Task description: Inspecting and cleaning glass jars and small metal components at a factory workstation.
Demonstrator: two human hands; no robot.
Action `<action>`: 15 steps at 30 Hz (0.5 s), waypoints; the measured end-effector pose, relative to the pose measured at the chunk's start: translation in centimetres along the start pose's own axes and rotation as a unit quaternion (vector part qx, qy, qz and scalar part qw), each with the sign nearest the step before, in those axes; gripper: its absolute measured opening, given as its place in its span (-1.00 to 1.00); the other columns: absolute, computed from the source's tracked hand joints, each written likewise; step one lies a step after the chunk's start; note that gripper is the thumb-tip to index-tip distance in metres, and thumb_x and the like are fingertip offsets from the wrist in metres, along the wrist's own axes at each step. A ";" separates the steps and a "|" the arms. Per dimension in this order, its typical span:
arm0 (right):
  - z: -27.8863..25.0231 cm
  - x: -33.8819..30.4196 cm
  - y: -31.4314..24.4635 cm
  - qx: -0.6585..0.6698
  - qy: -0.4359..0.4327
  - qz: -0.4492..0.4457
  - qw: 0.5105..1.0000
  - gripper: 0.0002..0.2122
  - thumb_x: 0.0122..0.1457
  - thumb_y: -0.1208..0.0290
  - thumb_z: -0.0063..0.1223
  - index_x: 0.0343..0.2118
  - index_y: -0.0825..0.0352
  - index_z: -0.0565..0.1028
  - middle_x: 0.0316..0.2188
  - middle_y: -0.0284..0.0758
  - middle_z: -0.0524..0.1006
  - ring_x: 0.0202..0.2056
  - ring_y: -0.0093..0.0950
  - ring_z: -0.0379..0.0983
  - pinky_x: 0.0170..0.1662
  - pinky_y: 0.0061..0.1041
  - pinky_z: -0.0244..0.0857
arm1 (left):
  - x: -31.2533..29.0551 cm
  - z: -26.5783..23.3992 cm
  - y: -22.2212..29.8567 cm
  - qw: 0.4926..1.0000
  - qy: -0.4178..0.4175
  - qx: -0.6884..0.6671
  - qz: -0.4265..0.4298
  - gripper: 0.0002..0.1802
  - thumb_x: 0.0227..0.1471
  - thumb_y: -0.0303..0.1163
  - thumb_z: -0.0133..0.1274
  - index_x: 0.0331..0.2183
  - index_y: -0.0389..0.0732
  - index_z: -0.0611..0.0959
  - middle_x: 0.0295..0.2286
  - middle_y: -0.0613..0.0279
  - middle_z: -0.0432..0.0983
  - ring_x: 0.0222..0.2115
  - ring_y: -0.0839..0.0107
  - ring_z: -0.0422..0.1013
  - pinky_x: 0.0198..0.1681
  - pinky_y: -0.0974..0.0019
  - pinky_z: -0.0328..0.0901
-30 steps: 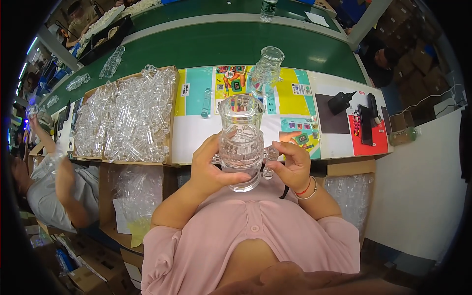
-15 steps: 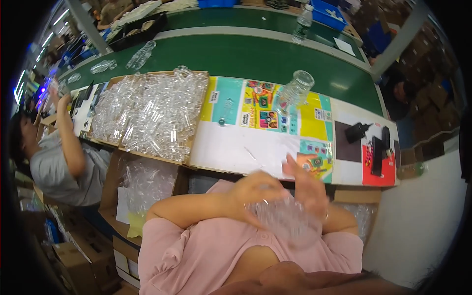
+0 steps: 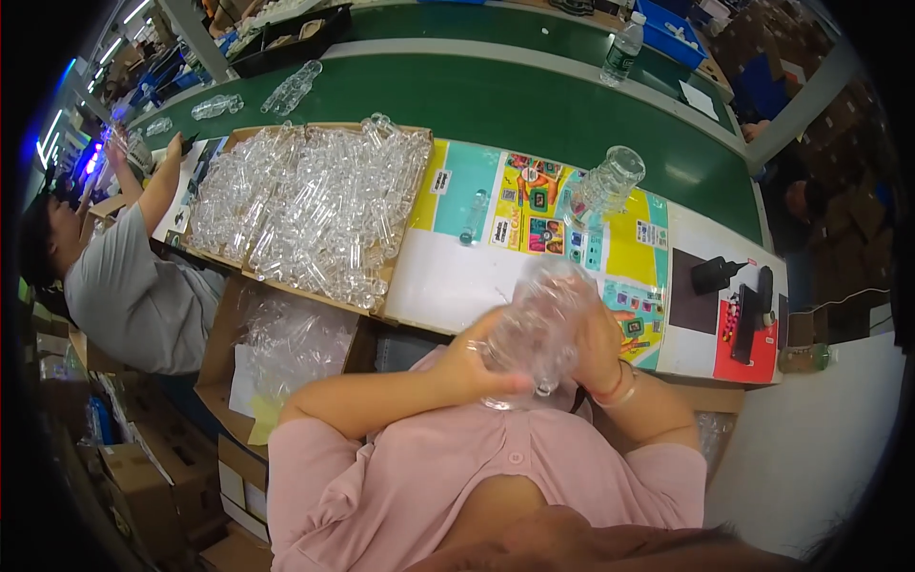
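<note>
Grey cloth covers a co-worker (image 3: 143, 296) at far left, seated side-on with both arms raised. Beyond, clear pieces (image 3: 217, 107) lie scattered on the green bench (image 3: 419, 95). Below the bench's near edge, a lower box (image 3: 229, 405) holds crumpled plastic (image 3: 291, 338), with a yellow sheet (image 3: 264, 419) at its front corner. Above it, a shallow box (image 3: 278, 283) is heaped with small clear parts (image 3: 324, 210), loosely piled up to the brim. Its right wall stands beside a printed board (image 3: 434, 286), where a thin clear tube (image 3: 474, 217) lies on a turquoise patch.

Before the pink shirt (image 3: 381, 477), the left hand (image 3: 477, 367) is clamped on the lower part of a clear glass (image 3: 534, 334), thumb across its near side. The glass is held up near the board's front edge, tilted with its upper end leaning right, and blurred. The right hand (image 3: 600, 338) curves along its right side; blur hides the fingertips, so I cannot tell how firmly they close. A red band (image 3: 607, 393) circles that wrist.

Farther back, a second glass (image 3: 607, 181) is on the board. Rightward come a water bottle (image 3: 622, 50), a blue bin (image 3: 667, 36), a black bottle (image 3: 717, 275) and a dark slab (image 3: 743, 324) on red.
</note>
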State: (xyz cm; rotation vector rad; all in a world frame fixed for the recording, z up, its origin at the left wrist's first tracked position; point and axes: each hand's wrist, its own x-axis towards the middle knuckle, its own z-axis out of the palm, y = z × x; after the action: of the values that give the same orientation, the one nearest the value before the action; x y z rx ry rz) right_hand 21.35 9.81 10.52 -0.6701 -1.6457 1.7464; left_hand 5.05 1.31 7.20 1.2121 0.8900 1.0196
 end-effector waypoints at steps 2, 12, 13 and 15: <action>-1.4 2.0 4.7 0.022 0.095 -0.178 0.979 -0.64 0.16 0.27 -0.16 -0.04 0.37 0.23 0.01 -0.06 0.23 -0.02 -0.27 0.23 0.03 -0.37 0.10 | 0.2 -0.5 -0.8 0.973 0.138 -0.185 0.011 -0.05 -0.22 -0.28 0.24 0.10 -0.32 0.04 -0.04 0.11 0.21 0.02 0.32 0.14 0.05 0.17 0.09; 2.4 3.2 6.2 0.095 -0.186 -0.032 0.977 -0.21 -0.04 0.28 0.15 0.14 0.43 -0.10 0.06 -0.15 0.13 0.06 -0.33 0.13 0.09 -0.36 0.04 | -1.6 -5.5 -2.1 0.914 0.291 0.151 0.239 0.04 -0.16 0.04 0.12 0.11 -0.36 -0.05 0.05 -0.04 -0.01 0.09 0.17 -0.02 0.12 0.15 -0.08; 2.7 3.5 6.0 0.095 -0.183 -0.030 0.978 -0.21 -0.04 0.28 0.15 0.14 0.43 -0.10 0.06 -0.15 0.13 0.06 -0.33 0.13 0.09 -0.36 0.04 | -1.4 -5.6 -1.4 0.914 0.329 0.003 0.237 0.08 -0.23 0.08 0.17 0.10 -0.37 -0.01 0.06 -0.02 -0.02 0.09 0.20 0.01 0.10 0.13 0.01; 3.3 4.2 5.2 0.267 -0.303 0.127 0.906 -0.17 -0.06 0.15 0.16 0.14 0.41 -0.10 0.10 -0.21 0.11 0.10 -0.39 0.09 0.11 -0.36 0.02 | -2.3 -5.5 -0.6 0.931 0.274 -0.205 0.130 0.06 -0.33 -0.02 0.28 0.07 -0.33 0.10 0.01 0.03 0.12 0.02 0.20 0.14 0.05 0.12 0.12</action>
State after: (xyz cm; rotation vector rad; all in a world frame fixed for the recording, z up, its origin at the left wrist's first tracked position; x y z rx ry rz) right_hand 15.56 10.65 5.87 -0.0706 -1.3547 2.6485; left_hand -0.72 0.77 5.79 0.7014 0.8867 1.7169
